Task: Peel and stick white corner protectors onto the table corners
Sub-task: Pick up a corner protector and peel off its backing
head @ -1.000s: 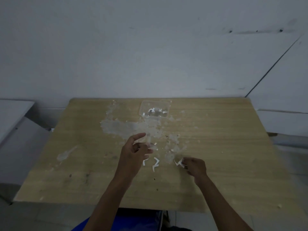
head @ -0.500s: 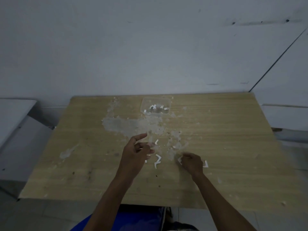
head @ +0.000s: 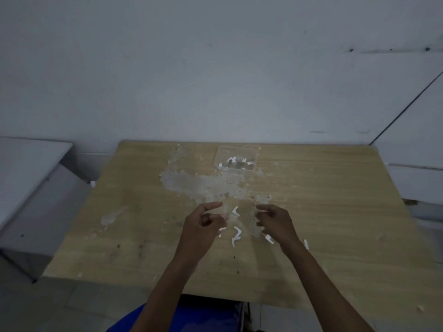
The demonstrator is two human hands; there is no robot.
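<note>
Several small white L-shaped corner protectors lie on the wooden table [head: 335, 212]: one [head: 235, 211] between my hands, one [head: 236, 236] nearer me, and one [head: 269, 238] under my right hand. My left hand [head: 203, 226] hovers above the table with its index finger stretched out. It pinches a small pale, blurred corner protector [head: 225, 213] at the fingertips. My right hand [head: 275, 221] is raised beside it, fingers loosely curled, with nothing visible in them.
A clear plastic tub [head: 220, 154] holding more white pieces stands at the table's far edge. Pale scraped patches [head: 191, 183] mark the tabletop's middle. A grey cabinet [head: 31, 188] stands left of the table, and the wall runs behind it.
My right hand has lifted off the white pieces on the table and moved up towards my left hand. My left hand keeps its pinch and has barely moved.
</note>
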